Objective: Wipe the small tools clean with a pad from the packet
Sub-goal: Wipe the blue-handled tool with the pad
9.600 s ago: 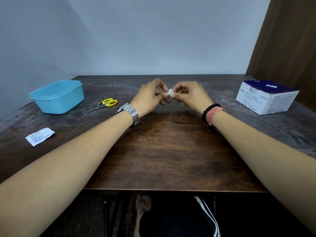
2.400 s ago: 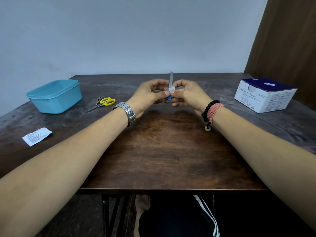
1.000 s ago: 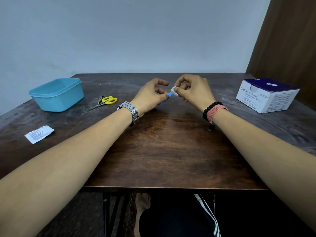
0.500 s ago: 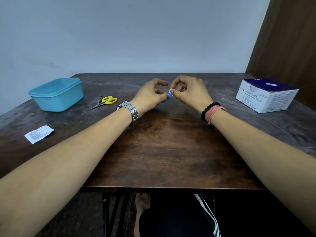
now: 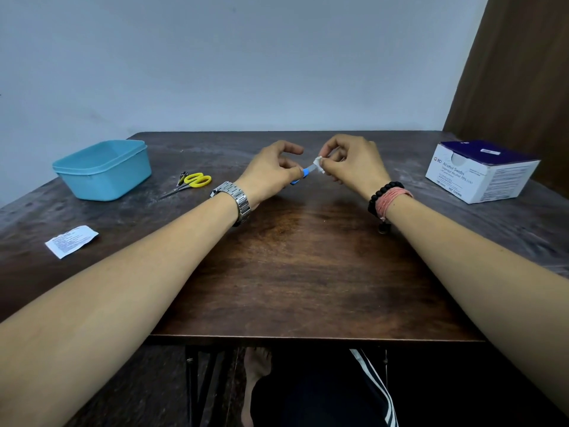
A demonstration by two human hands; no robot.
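Above the middle of the table my left hand (image 5: 271,172) grips the blue handle of a small nail file (image 5: 303,174). The file's metal blade points right into a white pad (image 5: 318,164), which my right hand (image 5: 354,167) pinches around the blade. Most of the blade is hidden inside the pad and behind my fingers. Yellow-handled scissors (image 5: 194,181) lie on the table to the left, with a small dark tool (image 5: 182,178) beside them. A torn white packet (image 5: 71,241) lies near the left edge.
A light blue plastic tub (image 5: 103,171) stands at the back left. A white and dark blue box of alcohol swabs (image 5: 480,171) stands at the back right. The dark wooden table (image 5: 292,272) ends near my lap; a wall is behind it.
The file was upright 2.4 s ago; now it lies nearly level between my hands. In the last second my right hand with the pad has slid slightly along the blade.
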